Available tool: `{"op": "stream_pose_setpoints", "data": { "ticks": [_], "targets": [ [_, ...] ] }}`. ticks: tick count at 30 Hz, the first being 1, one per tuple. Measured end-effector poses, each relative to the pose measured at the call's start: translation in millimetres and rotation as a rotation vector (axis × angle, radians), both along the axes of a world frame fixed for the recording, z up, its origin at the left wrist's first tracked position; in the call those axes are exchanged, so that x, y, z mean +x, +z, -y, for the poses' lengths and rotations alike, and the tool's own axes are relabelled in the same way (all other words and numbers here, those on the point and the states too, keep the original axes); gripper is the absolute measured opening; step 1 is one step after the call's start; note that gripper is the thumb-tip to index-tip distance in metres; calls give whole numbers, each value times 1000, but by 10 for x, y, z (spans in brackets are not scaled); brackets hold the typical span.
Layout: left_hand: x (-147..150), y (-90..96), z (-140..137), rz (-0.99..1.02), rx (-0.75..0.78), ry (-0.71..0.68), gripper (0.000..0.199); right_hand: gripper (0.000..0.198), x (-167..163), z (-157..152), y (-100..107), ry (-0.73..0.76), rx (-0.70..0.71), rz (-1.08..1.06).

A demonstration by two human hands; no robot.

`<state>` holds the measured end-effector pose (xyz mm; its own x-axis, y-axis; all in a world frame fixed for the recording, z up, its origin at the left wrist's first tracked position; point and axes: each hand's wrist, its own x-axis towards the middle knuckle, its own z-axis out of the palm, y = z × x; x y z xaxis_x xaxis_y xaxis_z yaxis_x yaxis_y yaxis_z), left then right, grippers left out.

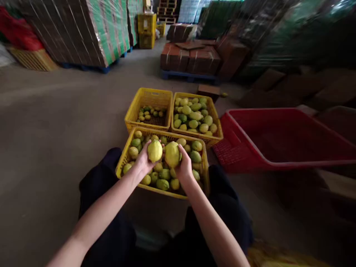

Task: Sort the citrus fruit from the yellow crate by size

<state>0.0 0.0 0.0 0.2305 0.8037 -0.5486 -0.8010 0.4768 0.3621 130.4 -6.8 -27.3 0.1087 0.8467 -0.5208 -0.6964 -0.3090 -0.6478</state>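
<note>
Over the near yellow crate (121,163), both of my hands are closed round fruit. My left hand (143,160) grips a yellow lemon (155,151) with its fingers partly hidden beneath it. A second, slightly larger lemon (172,154) is in my right hand (184,165), the thumb along its right side. The two lemons are held side by side, a small gap between them. Below them, green and yellow lemons (162,184) fill much of the crate, which stands between my knees.
Behind it are a yellow crate (130,111) with a few small lemons at the bottom and another (218,122) heaped with lemons. A red bin (247,155) stands at right. Farther back are cartons (191,59) on a blue pallet (189,76) and a wrapped stack (108,29).
</note>
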Motion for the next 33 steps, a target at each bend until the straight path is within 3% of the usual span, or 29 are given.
{"op": "stream_pose_setpoints", "data": {
  "ticks": [4, 9, 15, 18, 21, 24, 29, 31, 33],
  "targets": [
    [0, 125, -13, 6, 20, 31, 33, 33, -4, -11, 50, 39, 9, -73],
    [-67, 139, -11, 72, 52, 30, 29, 29, 6, 11, 111, 126, 32, -186],
    [-156, 162, 6, 52, 75, -47, 19, 32, 60, 59, 179, 196, 232, -245],
    [-151, 125, -29, 29, 65, -57, 14, 34, 112, 60, 209, 177, 232, -264],
    [-126, -27, -66, -30, 29, -66, 22, 32, 199, 28, 242, 89, 173, -305],
    [-103, -323, -2, -121, -57, -141, 23, 29, 310, -10, 251, 19, 86, -369],
    [-98, -884, 315, -380, -221, -583, 34, 30, 446, 2, 208, -56, -135, -456],
    [-96, -931, 312, -523, -259, -683, 33, 28, 471, 29, 196, -43, -158, -445],
    [-100, -780, 116, -717, -209, -666, 24, 27, 482, 55, 201, -23, -146, -432]
  ]
}}
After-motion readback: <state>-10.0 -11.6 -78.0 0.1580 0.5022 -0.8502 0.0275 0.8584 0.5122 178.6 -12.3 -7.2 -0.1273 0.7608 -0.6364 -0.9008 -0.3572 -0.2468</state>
